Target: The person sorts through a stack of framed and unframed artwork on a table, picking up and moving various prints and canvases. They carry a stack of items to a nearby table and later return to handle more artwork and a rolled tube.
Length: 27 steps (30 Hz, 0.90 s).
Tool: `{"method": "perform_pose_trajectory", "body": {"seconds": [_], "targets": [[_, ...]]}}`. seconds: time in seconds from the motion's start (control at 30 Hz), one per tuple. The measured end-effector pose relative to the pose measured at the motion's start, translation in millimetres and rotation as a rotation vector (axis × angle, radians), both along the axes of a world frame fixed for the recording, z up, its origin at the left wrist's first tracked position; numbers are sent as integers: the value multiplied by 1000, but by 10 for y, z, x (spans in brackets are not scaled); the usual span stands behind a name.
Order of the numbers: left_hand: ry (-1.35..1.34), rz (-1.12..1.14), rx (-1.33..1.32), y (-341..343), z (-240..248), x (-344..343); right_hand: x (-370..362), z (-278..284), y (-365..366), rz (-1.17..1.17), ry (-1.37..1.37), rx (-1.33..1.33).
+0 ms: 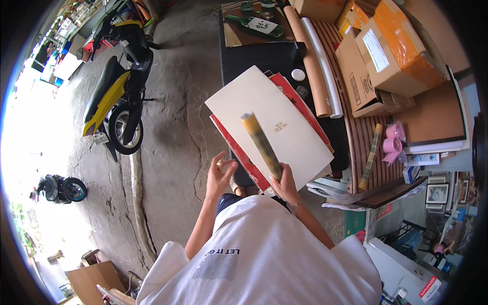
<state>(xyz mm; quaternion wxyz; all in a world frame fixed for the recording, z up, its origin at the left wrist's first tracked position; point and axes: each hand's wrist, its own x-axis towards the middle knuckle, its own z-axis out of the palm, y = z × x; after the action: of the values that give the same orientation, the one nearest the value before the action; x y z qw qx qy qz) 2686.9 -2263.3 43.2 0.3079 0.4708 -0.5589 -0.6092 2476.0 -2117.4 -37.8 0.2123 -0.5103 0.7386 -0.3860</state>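
Observation:
In my right hand [285, 184] is a rolled-up print [261, 142], gripped at its near end. It is a narrow tube with yellow and dark green colouring, tilted with its far end to the left. Below the roll lies a large white board [274, 101] with a small printed label, on top of red-edged boards [239, 152] on a black table. My left hand [221, 172] is off to the left of the boards, fingers apart and bent, holding nothing.
Long brown [311, 66] and white tubes [325, 71] lie along the table's right side. Cardboard boxes [401, 51] stand on a slatted bench [356, 147] with another yellow-green roll [371, 157] and pink rolls [392, 145]. A yellow-and-black motorcycle [114, 91] is parked at left.

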Motion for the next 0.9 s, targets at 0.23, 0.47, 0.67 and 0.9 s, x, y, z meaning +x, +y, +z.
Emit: {"method": "perform_pose_trajectory", "body": {"seconds": [0.23,0.47,0.67,0.9], "targets": [[429,-655,-418,6,1459,-342,205,467,200,163,-94,-209],[568,-675,-537,46,1557,-270,257,943,68,98,12,-275],[612,-689,-548,113,1585,-251,326,1019,154,21,-73,-282],[627,-638,-555,151,1535,-222,367,1140,179,28,-75,-258]]}}
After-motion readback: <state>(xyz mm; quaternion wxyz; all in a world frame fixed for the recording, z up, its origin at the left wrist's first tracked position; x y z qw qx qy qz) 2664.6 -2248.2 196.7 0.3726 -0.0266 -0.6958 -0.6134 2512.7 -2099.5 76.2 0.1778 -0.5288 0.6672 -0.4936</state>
